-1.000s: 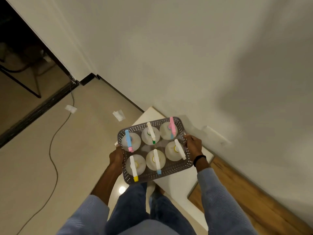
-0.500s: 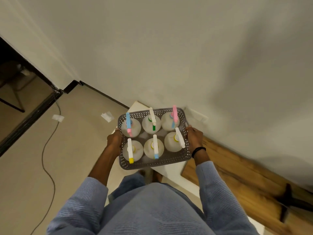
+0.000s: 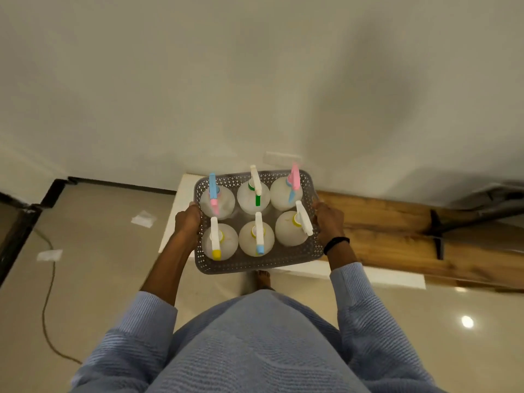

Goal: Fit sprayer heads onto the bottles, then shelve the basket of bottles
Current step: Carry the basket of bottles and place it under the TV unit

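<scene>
Six bottles [image 3: 249,243] stood in a basket [image 3: 255,266], three along its far edge and three along its near edge, each topped by a sprayer head [image 3: 258,231]. A left hand [image 3: 187,222] gripped the basket's left edge, a right hand [image 3: 326,222] its right edge. Beneath lay a low platform [image 3: 177,205] against the wall [image 3: 255,80], wooden boards [image 3: 382,219] to its right. Left of it, two paper scraps [image 3: 143,218] and a cable [image 3: 46,302] lay on the floor [image 3: 99,265]

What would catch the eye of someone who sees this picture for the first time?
The grey basket in the centre, held at its sides by the left hand and the right hand. Six pale bottles stand in it, each fitted with a sprayer head. At the right lie wooden planks.
</scene>
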